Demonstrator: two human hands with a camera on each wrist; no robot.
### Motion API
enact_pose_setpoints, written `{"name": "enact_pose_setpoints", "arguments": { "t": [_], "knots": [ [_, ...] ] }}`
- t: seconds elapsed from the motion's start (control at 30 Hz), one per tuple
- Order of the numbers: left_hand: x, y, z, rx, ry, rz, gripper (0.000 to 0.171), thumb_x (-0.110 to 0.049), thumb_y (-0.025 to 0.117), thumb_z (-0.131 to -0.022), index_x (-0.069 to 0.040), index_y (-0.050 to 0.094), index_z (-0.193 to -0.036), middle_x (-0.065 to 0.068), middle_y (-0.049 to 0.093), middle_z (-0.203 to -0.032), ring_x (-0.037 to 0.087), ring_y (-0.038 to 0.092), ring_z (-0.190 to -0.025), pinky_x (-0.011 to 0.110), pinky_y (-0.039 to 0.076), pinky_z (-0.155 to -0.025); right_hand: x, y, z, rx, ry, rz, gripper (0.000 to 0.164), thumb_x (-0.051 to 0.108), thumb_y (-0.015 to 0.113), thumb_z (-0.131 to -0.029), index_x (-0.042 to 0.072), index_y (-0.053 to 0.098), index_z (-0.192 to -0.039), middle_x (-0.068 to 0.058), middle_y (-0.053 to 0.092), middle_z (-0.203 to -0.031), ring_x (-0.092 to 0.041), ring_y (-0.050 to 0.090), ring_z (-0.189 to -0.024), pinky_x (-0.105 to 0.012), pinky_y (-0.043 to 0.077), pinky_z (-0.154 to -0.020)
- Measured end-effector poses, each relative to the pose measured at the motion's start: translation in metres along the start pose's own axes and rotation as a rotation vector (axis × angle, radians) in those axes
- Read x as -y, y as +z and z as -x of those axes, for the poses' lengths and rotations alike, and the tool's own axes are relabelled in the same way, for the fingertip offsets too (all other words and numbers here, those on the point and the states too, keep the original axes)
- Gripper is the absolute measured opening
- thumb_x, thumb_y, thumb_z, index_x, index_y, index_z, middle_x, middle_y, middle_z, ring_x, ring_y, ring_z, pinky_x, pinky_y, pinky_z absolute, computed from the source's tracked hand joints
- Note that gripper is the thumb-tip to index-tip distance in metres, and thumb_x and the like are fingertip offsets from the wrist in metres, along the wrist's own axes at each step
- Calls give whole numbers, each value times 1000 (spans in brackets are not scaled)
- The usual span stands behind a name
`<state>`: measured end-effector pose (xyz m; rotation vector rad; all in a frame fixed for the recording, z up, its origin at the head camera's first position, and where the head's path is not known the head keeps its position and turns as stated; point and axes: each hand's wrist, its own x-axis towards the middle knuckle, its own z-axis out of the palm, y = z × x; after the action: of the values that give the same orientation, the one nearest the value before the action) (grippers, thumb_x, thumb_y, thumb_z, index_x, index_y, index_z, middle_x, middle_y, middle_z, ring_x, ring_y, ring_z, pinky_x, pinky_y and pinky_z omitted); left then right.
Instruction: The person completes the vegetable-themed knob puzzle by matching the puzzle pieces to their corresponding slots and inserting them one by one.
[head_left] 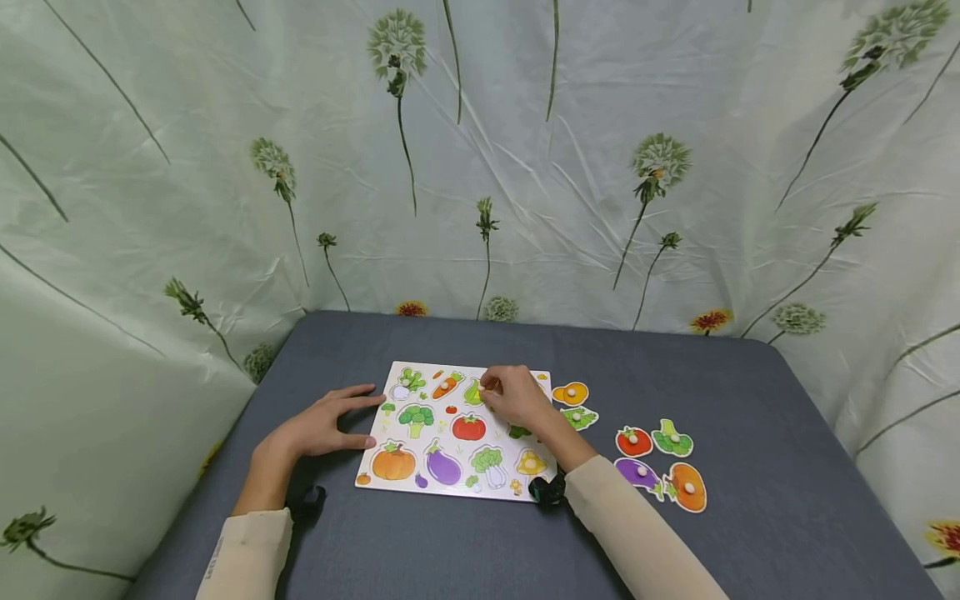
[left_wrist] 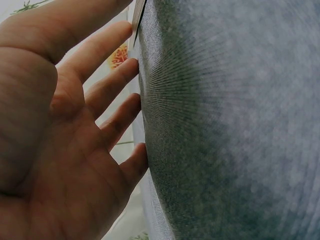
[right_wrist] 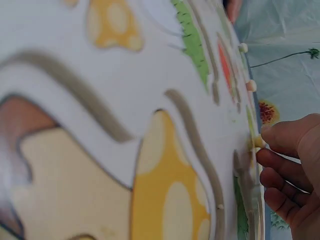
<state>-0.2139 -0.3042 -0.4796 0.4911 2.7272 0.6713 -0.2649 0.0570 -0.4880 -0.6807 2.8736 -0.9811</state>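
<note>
A white vegetable puzzle board (head_left: 435, 427) lies flat on the table. My right hand (head_left: 517, 398) is over its top row, thumb and index finger pinching the small knob (right_wrist: 259, 141) of a green-and-yellow pear-shaped puzzle piece (head_left: 472, 392); the hand hides the board's upper right part. At the board's left edge, my left hand (head_left: 326, 422) spreads its fingers, with fingertips and thumb touching the rim. In the left wrist view its fingers are nearly straight. Knobbed turnip (head_left: 408, 382) and carrot (head_left: 447, 386) pieces sit in the top row.
Right of the board lie several loose knobbed pieces: a yellow-orange one (head_left: 574, 394), a leafy green one (head_left: 581, 419), a tomato (head_left: 634, 442), a broccoli (head_left: 672, 439), an eggplant (head_left: 636, 473) and a pumpkin (head_left: 690, 488). A floral curtain (head_left: 525, 167) hangs behind the grey-covered table (head_left: 757, 433).
</note>
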Motion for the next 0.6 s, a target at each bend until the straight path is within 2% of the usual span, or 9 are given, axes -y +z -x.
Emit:
{"name": "enact_pose_setpoints", "arguments": {
  "t": [0.33, 0.6],
  "knots": [
    [0, 1, -1, 7, -4, -9, 84, -58, 80, -83, -22, 52, -153, 16, 35, -165, 50, 29, -150, 75, 29, -112, -14, -19, 9, -80, 39, -97, 12, 16, 74, -96, 10, 79, -105, -1, 75, -95, -14, 64, -86, -34, 55, -80],
    [0, -1, 0, 6, -3, -4, 83, -57, 80, -83, -22, 53, -153, 16, 35, -165, 49, 29, -149, 75, 29, -112, -28, -37, 19, -122, 17, -49, 12, 17, 76, -95, 10, 79, -104, -2, 76, -95, -17, 68, -89, -37, 56, -82]
  ]
}}
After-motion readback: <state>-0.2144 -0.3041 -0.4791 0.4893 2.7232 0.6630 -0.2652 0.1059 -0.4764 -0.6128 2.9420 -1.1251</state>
